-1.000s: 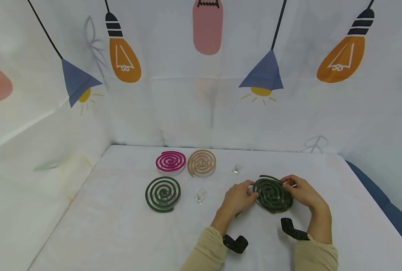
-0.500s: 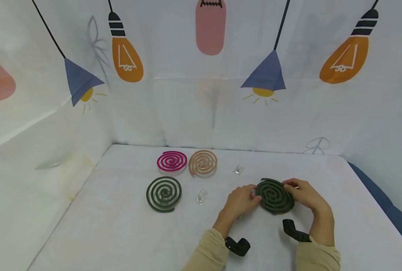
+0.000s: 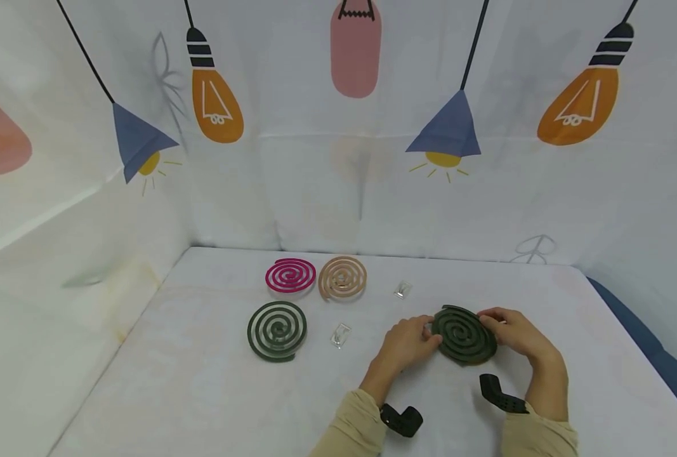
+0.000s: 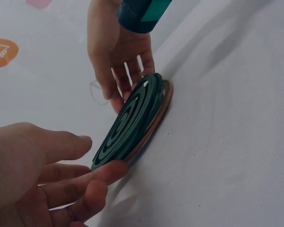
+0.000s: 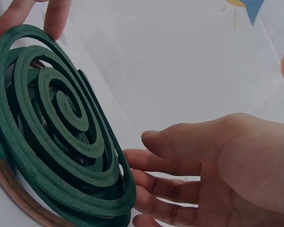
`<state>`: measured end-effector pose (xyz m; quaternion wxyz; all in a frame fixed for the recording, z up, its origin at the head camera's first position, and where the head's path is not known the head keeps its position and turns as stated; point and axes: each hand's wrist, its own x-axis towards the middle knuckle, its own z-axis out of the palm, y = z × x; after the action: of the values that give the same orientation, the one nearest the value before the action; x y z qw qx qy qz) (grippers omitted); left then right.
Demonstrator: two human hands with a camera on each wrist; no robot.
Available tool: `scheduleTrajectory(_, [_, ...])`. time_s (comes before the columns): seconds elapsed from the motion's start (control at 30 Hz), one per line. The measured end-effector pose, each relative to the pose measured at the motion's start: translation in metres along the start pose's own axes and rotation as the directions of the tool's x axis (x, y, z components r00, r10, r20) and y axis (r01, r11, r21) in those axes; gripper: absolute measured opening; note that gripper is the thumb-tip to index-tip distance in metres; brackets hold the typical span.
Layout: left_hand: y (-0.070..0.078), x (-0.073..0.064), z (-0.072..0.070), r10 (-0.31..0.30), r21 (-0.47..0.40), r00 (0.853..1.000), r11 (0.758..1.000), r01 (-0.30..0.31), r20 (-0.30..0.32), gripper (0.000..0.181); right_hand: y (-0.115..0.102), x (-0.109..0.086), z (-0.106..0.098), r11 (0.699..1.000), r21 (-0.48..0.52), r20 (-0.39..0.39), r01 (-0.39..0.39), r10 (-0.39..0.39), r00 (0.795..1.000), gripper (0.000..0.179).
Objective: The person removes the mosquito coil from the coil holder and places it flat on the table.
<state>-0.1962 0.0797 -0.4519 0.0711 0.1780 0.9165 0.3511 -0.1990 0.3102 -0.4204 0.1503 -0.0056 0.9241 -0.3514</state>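
A stack of green mosquito coils [image 3: 458, 328] lies on the right part of the white table, with a brown coil [image 4: 167, 94] beneath the green ones. My left hand [image 3: 408, 343] touches the stack's left edge with its fingertips; its thumb [image 4: 73, 145] stands apart from the spiral. On the opposite edge rest the nearly straight fingers of my right hand [image 3: 518, 333], whose thumb [image 5: 180, 139] is also clear of the coils. In the right wrist view the top green coil [image 5: 68, 142] sits slightly off from those below.
Left of the stack lie a magenta coil [image 3: 290, 275], a tan coil [image 3: 342, 278] and another green coil [image 3: 277, 331]. Two small clear packets [image 3: 341, 336] lie between these and the stack. A lamp-patterned cloth [image 3: 315, 184] hangs behind the table.
The stack has shifted slightly toward me and its spirals line up more evenly. Both hands have stayed at its edges and moved along with it.
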Motion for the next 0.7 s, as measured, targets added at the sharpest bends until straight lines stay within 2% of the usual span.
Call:
scheduleTrajectory(0.33, [0.0014, 0.0019, -0.0003, -0.004, 0.012, 1.000, 1.000, 0.003, 0.002, 0.040, 0.0007, 0.0004, -0.0033, 1.000, 0.002, 0.006, 0.000, 0.000, 1.000, 0.050])
scheduleTrajectory(0.53, [0.0041, 0.0040, -0.0035, 0.002, 0.017, 1.000, 1.000, -0.002, 0.012, 0.040, -0.0006, -0.0006, -0.0066, 0.999, 0.027, -0.033, 0.022, -0.021, 0.999, 0.047])
scheduleTrajectory(0.7, [0.0007, 0.0001, -0.0029, -0.008, 0.019, 1.000, 1.000, 0.008, 0.008, 0.041, -0.0018, -0.0006, -0.0007, 0.997, 0.035, -0.096, 0.066, -0.063, 0.993, 0.045])
